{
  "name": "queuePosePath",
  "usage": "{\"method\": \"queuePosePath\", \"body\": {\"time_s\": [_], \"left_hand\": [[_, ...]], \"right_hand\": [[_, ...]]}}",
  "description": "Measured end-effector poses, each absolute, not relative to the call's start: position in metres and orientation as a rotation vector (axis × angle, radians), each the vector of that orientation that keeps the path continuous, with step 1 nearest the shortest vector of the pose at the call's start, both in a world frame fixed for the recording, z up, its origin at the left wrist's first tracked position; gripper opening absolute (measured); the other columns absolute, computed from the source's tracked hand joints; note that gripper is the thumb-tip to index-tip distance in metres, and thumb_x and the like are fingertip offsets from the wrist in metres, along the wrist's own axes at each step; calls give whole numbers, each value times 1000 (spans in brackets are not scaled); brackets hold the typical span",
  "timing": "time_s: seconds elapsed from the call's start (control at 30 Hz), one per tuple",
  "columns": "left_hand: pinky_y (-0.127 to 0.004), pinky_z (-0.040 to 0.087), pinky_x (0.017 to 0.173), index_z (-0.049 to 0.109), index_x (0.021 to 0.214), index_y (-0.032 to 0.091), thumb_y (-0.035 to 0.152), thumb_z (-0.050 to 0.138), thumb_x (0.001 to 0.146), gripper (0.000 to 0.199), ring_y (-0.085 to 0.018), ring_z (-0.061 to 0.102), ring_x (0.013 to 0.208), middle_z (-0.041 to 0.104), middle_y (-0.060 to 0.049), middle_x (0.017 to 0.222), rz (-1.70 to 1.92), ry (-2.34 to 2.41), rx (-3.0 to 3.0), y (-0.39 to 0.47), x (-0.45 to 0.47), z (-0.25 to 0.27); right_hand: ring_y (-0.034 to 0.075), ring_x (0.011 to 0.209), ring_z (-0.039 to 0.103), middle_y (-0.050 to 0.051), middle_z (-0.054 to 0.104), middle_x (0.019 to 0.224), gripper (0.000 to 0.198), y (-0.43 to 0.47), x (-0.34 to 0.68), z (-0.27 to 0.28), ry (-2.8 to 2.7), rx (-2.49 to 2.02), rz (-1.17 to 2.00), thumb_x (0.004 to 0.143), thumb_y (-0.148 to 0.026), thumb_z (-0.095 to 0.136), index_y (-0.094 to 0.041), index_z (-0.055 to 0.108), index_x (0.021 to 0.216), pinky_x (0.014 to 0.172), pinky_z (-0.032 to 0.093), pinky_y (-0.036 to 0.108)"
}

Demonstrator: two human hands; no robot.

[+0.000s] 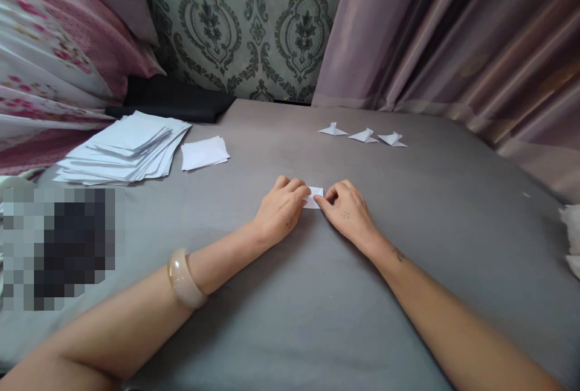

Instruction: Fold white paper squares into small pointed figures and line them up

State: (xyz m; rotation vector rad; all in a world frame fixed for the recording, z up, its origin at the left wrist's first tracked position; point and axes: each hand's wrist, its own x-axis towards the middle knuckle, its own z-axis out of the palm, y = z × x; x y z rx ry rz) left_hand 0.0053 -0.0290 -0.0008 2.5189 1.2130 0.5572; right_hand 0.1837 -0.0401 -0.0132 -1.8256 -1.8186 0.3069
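Head view. Your left hand (281, 206) and right hand (345, 210) meet over a small folded white paper (314, 196) lying flat on the grey bedsheet (290, 294), roughly at its middle. The paper's long axis runs left to right, across your line of sight; only its centre strip shows between the hands. Both sets of fingers are curled close, tips pinching and pressing the paper's two ends. Open sheet lies all around the hands. Beyond, to the right, three folded paper figures (362, 135) stand in a row, well apart from the hands. To the far left sit a fanned stack of white sheets (124, 149) and a smaller pile of paper squares (203, 153). A patterned headboard (244, 22) and mauve curtain (453, 34) close the far edge.
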Motion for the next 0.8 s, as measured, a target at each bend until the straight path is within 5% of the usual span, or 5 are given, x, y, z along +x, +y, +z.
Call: {"method": "queuePosePath", "body": {"time_s": [0.13, 0.4, 0.8], "left_hand": [[-36, 39, 88, 65, 100, 20, 19, 32, 96, 33, -24, 51, 98, 67, -6, 113, 478, 1158, 2629, -28, 4, -1], [-42, 31, 100, 62, 115, 21, 24, 34, 96, 34, -30, 41, 129, 61, -7, 129, 417, 1280, 2644, -34, 5, -4], [-45, 31, 103, 57, 120, 24, 32, 46, 92, 31, -29, 42, 130, 55, -9, 135, 599, 1322, 2354, -34, -4, -13]], "right_hand": [[14, 69, 54, 2, 59, 87, 12, -43, 186, -14, -1894, -1685, 335, 83, -33, 59, -22, 62, 86, 70, 43, 30], [15, 75, 59, 2, 63, 93, 22, -46, 188, -17, -1955, -1623, 430, 86, -36, 57, -30, 72, 101, 70, 44, 29], [13, 67, 54, 3, 61, 92, 37, -44, 202, -10, -1925, -1708, 517, 78, -38, 64, -21, 66, 111, 73, 46, 31]]}}
